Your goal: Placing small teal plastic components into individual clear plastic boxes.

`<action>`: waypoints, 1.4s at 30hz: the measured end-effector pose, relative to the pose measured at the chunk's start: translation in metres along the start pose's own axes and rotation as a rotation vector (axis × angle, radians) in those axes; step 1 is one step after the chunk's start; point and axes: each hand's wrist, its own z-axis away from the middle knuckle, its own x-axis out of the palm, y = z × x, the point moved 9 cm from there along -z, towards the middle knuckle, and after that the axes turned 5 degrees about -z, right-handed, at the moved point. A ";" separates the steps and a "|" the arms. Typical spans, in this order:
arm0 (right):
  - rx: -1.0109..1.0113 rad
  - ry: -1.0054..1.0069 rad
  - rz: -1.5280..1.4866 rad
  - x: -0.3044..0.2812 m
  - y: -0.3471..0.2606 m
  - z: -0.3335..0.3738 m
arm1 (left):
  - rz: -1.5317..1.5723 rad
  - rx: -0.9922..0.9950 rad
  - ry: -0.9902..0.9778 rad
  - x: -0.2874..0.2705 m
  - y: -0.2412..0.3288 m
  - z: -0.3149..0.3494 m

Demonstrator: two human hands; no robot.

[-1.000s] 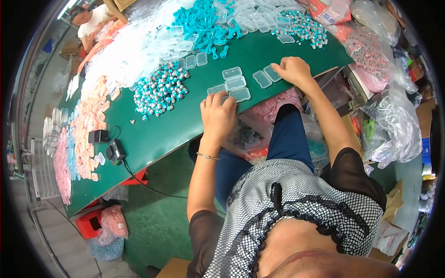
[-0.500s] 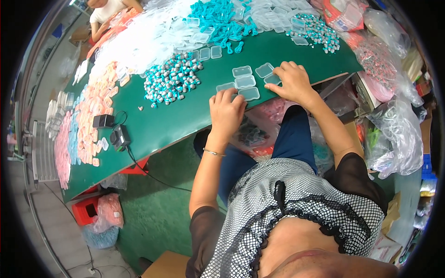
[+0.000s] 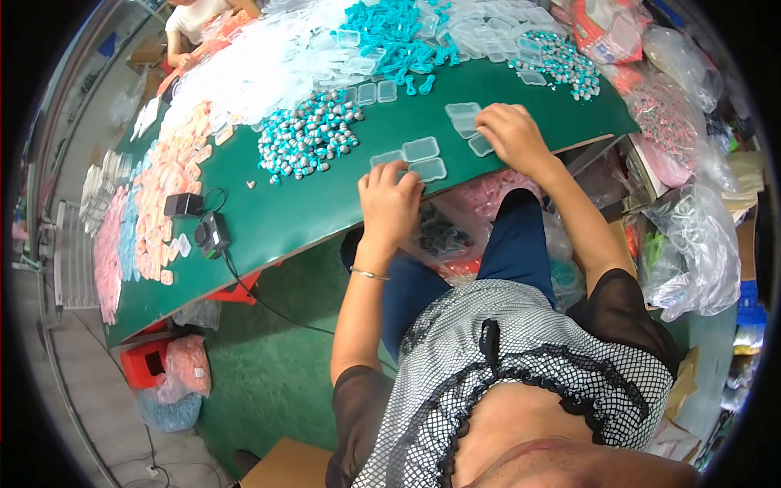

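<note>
Several small clear plastic cases lie near the front edge of the green table in two groups. My left hand [image 3: 387, 203] rests at the nearer group, its bent fingers a little apart and touching the edges of a case [image 3: 386, 158] and the case beside it [image 3: 429, 169]. Just beyond lies another case [image 3: 421, 149]. My right hand [image 3: 514, 138] is over the right group, fingertips drawn together on the edge of a clear case [image 3: 464, 124]. One case [image 3: 462, 109] lies behind that one, and another [image 3: 480, 145] is below the fingers.
Piles of teal-and-grey beadlike pieces [image 3: 305, 138], teal cords [image 3: 399, 37], clear plastic pieces [image 3: 252, 61] and peach pieces [image 3: 167, 183] cover much of the green table [image 3: 277, 220]. A black device [image 3: 211, 236] trails a cable. Plastic bags [image 3: 691, 236] crowd the right. Another person [image 3: 195, 20] sits far left.
The right-hand group has grown by one case, and the back case of the left group is gone from its place. My right fingers have drawn together; my left hand stays near the same cases.
</note>
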 end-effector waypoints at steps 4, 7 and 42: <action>0.175 0.049 0.309 -0.024 0.042 0.028 | -0.030 -0.025 -0.016 -0.002 -0.001 0.000; 0.338 -0.001 0.358 -0.019 0.069 0.043 | -0.019 -0.025 -0.020 0.001 0.002 -0.002; 0.444 -0.045 0.459 -0.016 0.203 0.037 | -0.021 0.132 -0.153 0.092 0.093 -0.091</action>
